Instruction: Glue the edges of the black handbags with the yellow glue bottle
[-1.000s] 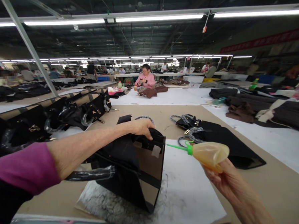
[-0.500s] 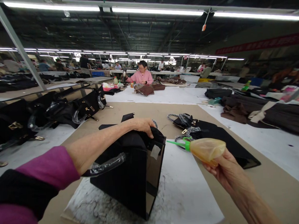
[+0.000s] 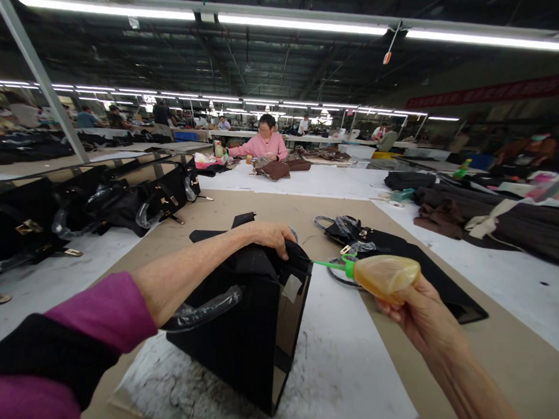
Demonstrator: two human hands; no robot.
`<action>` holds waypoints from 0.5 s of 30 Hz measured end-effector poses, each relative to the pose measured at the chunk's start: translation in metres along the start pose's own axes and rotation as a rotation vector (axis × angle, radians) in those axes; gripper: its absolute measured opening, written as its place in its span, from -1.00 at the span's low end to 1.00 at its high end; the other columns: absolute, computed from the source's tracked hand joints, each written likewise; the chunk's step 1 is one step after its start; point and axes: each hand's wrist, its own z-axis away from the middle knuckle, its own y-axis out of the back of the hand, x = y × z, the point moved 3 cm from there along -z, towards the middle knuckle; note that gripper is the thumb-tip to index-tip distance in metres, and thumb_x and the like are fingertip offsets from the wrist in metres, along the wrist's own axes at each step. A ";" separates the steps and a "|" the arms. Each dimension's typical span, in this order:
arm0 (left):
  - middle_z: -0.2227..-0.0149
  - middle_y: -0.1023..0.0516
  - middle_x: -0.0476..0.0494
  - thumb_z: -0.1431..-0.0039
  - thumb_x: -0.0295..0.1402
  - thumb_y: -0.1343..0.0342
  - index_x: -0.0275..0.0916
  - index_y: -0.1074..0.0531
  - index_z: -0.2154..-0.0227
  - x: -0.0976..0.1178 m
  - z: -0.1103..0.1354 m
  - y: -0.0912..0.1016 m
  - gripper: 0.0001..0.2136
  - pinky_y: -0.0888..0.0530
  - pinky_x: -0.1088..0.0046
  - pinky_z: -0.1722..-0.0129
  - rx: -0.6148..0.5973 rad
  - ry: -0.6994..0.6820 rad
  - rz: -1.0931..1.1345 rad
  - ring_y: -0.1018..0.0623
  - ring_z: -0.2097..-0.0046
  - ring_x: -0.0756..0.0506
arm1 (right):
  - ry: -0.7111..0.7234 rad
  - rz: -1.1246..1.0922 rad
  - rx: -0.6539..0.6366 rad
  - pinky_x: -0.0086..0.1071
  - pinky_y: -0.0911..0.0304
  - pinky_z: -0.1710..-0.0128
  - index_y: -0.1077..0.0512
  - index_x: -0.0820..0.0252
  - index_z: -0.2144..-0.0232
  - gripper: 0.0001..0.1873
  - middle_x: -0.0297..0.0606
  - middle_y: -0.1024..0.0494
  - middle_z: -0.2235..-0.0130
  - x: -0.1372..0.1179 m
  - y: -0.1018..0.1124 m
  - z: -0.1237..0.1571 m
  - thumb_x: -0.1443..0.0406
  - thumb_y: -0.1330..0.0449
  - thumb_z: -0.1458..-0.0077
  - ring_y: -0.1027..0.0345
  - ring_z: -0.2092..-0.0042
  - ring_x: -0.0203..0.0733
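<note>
A black handbag stands upright on a white sheet, its handle wrapped in clear plastic. My left hand is curled over the bag's top edge and grips it. My right hand holds a soft yellowish glue bottle with a green nozzle; the nozzle tip touches or nearly touches the bag's upper right corner. Another black bag lies flat just behind the bottle.
A row of black handbags lines the left side. Dark and brown cloth pieces lie on the right. A person in pink works at the far end of the table beside brown bags. A slanted metal pole rises at left.
The glue bottle's nozzle has moved left to the bag's upper corner. The bag has been tipped more upright, while my left hand kept its grip on the top edge.
</note>
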 end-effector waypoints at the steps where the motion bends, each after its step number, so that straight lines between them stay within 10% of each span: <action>1: 0.54 -0.49 0.09 0.29 -0.50 -0.15 -0.23 -0.50 0.51 0.000 0.000 0.000 -0.83 -0.29 0.56 0.46 0.005 -0.001 -0.006 -0.42 0.42 -0.01 | -0.003 -0.001 -0.005 -0.55 -0.09 0.78 -0.43 0.23 0.36 -0.60 -0.24 -0.41 0.61 0.001 0.000 0.000 0.26 -0.43 0.32 -0.22 0.67 -0.28; 15: 0.53 -0.47 0.09 0.29 -0.47 -0.12 -0.24 -0.48 0.48 0.002 0.000 -0.004 -0.82 -0.28 0.56 0.44 -0.011 -0.016 -0.054 -0.41 0.41 -0.01 | -0.038 0.092 -0.094 -0.51 -0.13 0.78 -0.45 0.25 0.38 -0.67 -0.19 -0.43 0.61 0.009 0.007 0.008 0.25 -0.40 0.24 -0.25 0.67 -0.23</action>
